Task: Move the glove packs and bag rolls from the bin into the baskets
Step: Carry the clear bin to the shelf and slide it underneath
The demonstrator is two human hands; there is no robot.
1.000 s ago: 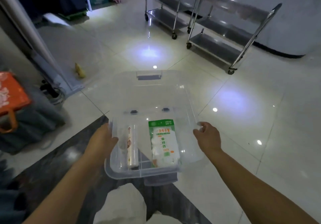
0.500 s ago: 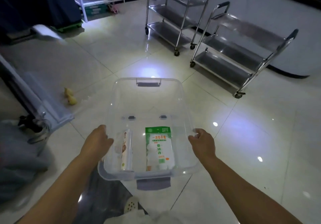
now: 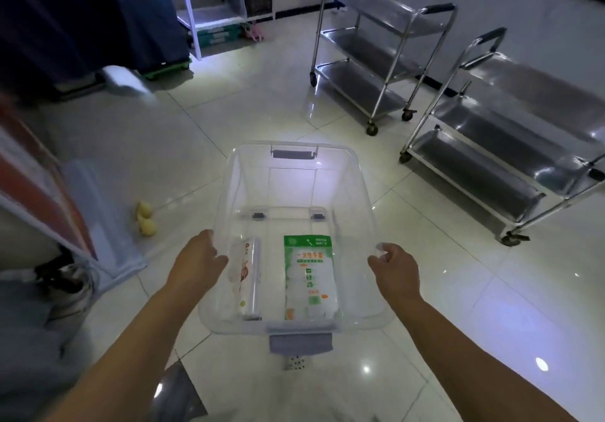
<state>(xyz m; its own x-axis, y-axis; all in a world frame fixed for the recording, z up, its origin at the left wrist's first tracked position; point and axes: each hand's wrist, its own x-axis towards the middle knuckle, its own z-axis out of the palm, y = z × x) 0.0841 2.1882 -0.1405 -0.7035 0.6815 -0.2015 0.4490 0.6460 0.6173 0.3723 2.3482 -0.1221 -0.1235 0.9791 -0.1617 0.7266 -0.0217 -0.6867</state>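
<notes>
Both hands clamp the long rims of the clear, thin-walled plastic bin point(image 3: 294, 199) held at frame centre: the left hand point(image 3: 196, 263) on the left edge, the right hand point(image 3: 394, 271) with fingers hooked over the right edge. Inside, low in the frame, lie a slim glossy bag roll point(image 3: 250, 277) and, just right of it, a flat green-and-white glove pack point(image 3: 309, 277). Tilting the slick bin could slide both. Steel carts point(image 3: 379, 61) stand upper right on polished tile.

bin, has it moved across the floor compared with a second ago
Yes. The bin, carried by both hands, has moved forward toward the steel carts, which now appear nearer.
</notes>
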